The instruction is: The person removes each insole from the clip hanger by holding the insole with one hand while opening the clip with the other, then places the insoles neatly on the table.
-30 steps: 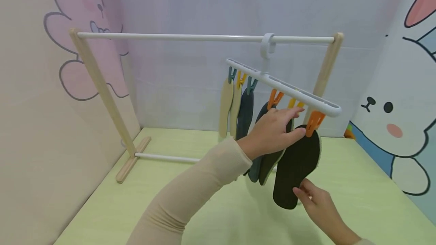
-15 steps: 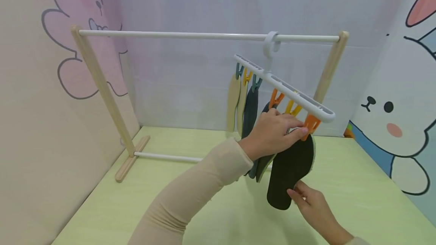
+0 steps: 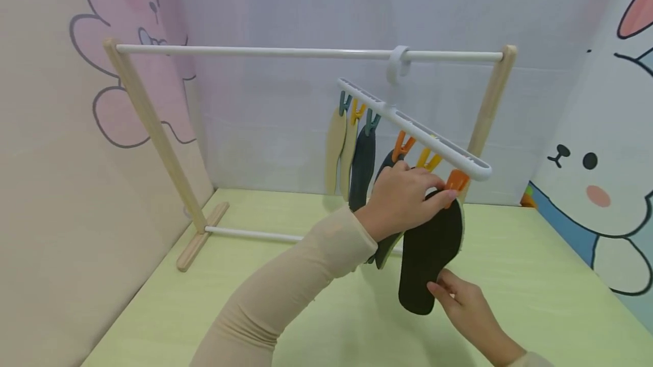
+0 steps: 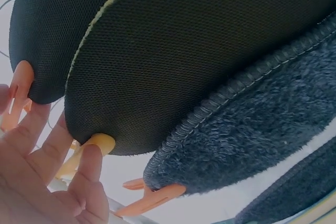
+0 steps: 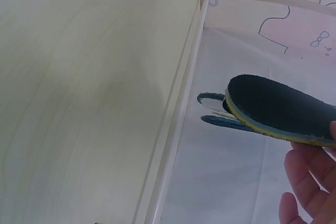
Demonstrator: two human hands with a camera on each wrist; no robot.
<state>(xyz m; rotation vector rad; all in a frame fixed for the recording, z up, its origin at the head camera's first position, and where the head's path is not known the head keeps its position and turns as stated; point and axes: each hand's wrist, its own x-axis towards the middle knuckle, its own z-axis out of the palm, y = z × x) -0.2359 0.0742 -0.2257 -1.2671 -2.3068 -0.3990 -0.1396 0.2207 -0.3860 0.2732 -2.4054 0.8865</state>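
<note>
The left hand (image 3: 400, 199) pinches the orange clip (image 3: 457, 180) atop the front black insole (image 3: 431, 253), whose lower side the right hand (image 3: 468, 303) grips, beneath the white hanger (image 3: 433, 143)

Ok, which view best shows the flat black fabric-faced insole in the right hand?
The head view: it shows the flat black fabric-faced insole nearly whole, with the right hand pinching its edge. The left wrist view shows only its clipped end; the right wrist view, only its free end.

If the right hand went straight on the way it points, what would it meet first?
The black insole, which the right hand pinches by its edge. Beyond, likely the next dark insole, though depth is unclear.
</note>
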